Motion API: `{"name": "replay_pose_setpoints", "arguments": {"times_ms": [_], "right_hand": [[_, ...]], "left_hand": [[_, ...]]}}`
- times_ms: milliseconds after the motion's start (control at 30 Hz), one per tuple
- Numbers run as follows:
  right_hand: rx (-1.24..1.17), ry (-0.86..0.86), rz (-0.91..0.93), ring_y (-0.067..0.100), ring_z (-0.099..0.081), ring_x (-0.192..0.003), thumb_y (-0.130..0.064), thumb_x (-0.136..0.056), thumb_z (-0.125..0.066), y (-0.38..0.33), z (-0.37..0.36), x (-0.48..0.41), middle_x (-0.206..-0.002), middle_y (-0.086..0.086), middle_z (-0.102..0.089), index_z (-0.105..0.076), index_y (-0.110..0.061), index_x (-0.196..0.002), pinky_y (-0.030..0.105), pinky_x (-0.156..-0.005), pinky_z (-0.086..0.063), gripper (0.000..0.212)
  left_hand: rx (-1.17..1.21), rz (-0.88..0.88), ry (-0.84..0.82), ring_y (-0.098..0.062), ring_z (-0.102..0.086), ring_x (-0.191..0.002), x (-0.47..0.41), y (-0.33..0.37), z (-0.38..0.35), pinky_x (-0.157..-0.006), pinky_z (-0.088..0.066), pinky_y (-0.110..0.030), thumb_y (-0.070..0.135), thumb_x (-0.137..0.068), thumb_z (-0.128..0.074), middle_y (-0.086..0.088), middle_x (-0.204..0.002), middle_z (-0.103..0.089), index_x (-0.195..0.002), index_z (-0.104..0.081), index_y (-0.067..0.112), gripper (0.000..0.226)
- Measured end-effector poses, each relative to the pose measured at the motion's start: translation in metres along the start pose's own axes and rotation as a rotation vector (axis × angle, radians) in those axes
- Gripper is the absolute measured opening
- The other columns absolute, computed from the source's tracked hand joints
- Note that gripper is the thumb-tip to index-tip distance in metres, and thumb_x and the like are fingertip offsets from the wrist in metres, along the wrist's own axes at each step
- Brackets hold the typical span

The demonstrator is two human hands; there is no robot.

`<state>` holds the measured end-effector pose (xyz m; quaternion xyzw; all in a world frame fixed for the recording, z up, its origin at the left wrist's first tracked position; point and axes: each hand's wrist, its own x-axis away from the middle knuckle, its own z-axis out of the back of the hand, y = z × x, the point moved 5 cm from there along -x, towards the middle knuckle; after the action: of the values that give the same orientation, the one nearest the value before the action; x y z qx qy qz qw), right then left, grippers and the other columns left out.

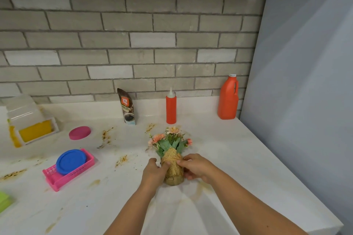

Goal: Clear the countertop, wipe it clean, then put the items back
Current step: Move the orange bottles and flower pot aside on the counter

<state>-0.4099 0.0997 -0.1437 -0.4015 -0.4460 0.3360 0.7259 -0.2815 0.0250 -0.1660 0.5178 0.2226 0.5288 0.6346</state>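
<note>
A small flower bouquet in a paper-wrapped vase (pixel 172 174) stands near the middle of the white countertop (pixel 229 154). My left hand (pixel 153 172) grips its left side and my right hand (pixel 196 167) grips its right side, fingers curled round the wrapping. Brown stains and crumbs (pixel 107 136) mark the counter to the left of the vase. A red squeeze bottle (pixel 171 108), an orange jug (pixel 228 99) and a coffee pouch (pixel 127 108) stand along the back wall.
At left, a pink basket (pixel 76 172) holds a blue lid (pixel 71 161). A pink lid (pixel 79 133) lies behind it. A clear container with a yellow sponge (pixel 32 126) sits at far left. A green item (pixel 4 201) shows at the left edge. A grey wall (pixel 305 82) closes the right.
</note>
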Motion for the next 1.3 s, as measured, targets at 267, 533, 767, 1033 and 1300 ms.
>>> {"name": "replay_pose_setpoints", "arguments": {"times_ms": [267,533,767,1033,1300], "right_hand": [[-0.088,0.004,-0.003,0.014,-0.052,-0.059,-0.024,-0.088,-0.063,0.007,-0.002,-0.003,-0.082,0.005,-0.061,-0.050,-0.016,-0.124,0.026,-0.061,-0.051,0.039],[-0.101,0.034,0.079,0.015,-0.063,-0.073,-0.020,-0.089,-0.063,-0.013,0.011,-0.006,-0.091,0.005,-0.064,-0.049,-0.022,-0.122,0.027,-0.065,-0.054,0.036],[-0.159,0.083,0.152,0.016,-0.063,-0.074,-0.018,-0.089,-0.063,-0.025,0.050,-0.010,-0.104,0.012,-0.064,-0.050,-0.021,-0.120,0.025,-0.063,-0.052,0.033],[-0.149,0.131,0.202,0.016,-0.060,-0.086,-0.014,-0.088,-0.063,-0.020,0.116,-0.043,-0.092,0.001,-0.059,-0.048,-0.023,-0.123,0.026,-0.070,-0.049,0.039],[-0.136,0.202,0.302,0.012,-0.055,-0.088,-0.006,-0.090,-0.057,-0.025,0.174,-0.097,-0.113,0.009,-0.056,-0.049,-0.020,-0.123,0.015,-0.059,-0.042,0.037]], "left_hand": [[0.119,0.004,-0.029,-0.030,-0.061,-0.100,0.001,-0.005,-0.004,-0.084,-0.054,-0.040,0.027,-0.090,-0.058,-0.013,-0.114,-0.058,-0.125,-0.047,0.007,0.042],[0.270,-0.058,-0.062,-0.031,-0.061,-0.099,-0.004,0.016,-0.002,-0.065,-0.051,-0.032,0.019,-0.089,-0.061,-0.013,-0.112,-0.059,-0.123,-0.045,0.008,0.039],[0.299,-0.134,-0.096,-0.031,-0.060,-0.103,-0.021,0.048,-0.027,-0.067,-0.051,-0.031,0.018,-0.089,-0.062,-0.012,-0.114,-0.056,-0.130,-0.042,0.005,0.048],[0.236,-0.229,-0.139,-0.027,-0.059,-0.099,-0.059,0.089,-0.079,-0.066,-0.050,-0.028,0.015,-0.088,-0.063,-0.008,-0.113,-0.056,-0.127,-0.048,0.006,0.043],[0.223,-0.323,-0.101,-0.015,-0.059,-0.079,-0.104,0.128,-0.125,-0.063,-0.049,-0.021,0.006,-0.085,-0.064,-0.005,-0.108,-0.059,-0.124,-0.052,0.007,0.041]]}}
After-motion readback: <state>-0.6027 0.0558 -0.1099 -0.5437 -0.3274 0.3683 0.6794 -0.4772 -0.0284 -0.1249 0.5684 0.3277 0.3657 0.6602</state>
